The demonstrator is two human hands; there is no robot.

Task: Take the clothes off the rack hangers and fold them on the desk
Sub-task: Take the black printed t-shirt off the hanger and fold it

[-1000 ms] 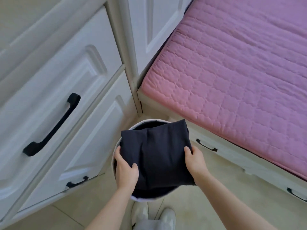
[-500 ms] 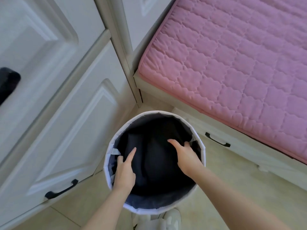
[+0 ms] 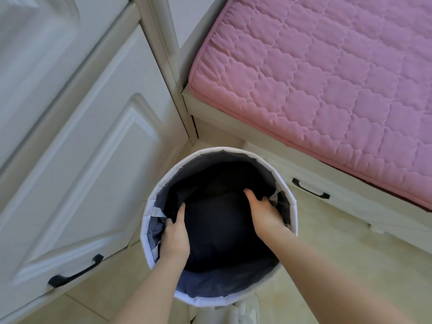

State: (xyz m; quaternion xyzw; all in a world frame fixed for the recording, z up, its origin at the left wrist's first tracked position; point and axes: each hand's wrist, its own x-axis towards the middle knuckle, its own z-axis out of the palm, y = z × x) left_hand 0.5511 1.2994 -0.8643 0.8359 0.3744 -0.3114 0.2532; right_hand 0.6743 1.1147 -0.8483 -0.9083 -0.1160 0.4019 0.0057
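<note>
- Both hands inside round fabric basket, standing on the floor in the corner betw. cabinet and bed.
- Dark folded garment lies at the basket bottom, flat-ish, betw. the two hands. Dark cloth on dark lining, so edges are hard to pick out.
- Left hand: fingers straight, pointing down-in, tips on or at the garment's left edge; not curled round anything. Thumb near the basket's grey inner wall.
- Right hand: fingers mostly straight, loosely together, laid on the garment's right side; no pinch seen. Fingertips partly lost in the dark, so contact is prob. but not certain.
- Progress, my read: this piece looks folded and stowed, so one item seems done. Rack, hangers and desk are out of view, so can't tell how many clothes remain.
- Next, prob.: pull hands clear and go for another piece.
- Around: white cabinet door w/ black handle on the left, just beside the basket.
- Pink quilted mattress up right; under-bed drawer w/ black pull near the basket's right rim.
- Pale tiled floor; white shoes at the bottom edge, partly hidden by the basket.
- In the way: nothing much. Tight corner; the basket's soft rim could snag wrists on the way out.
</note>
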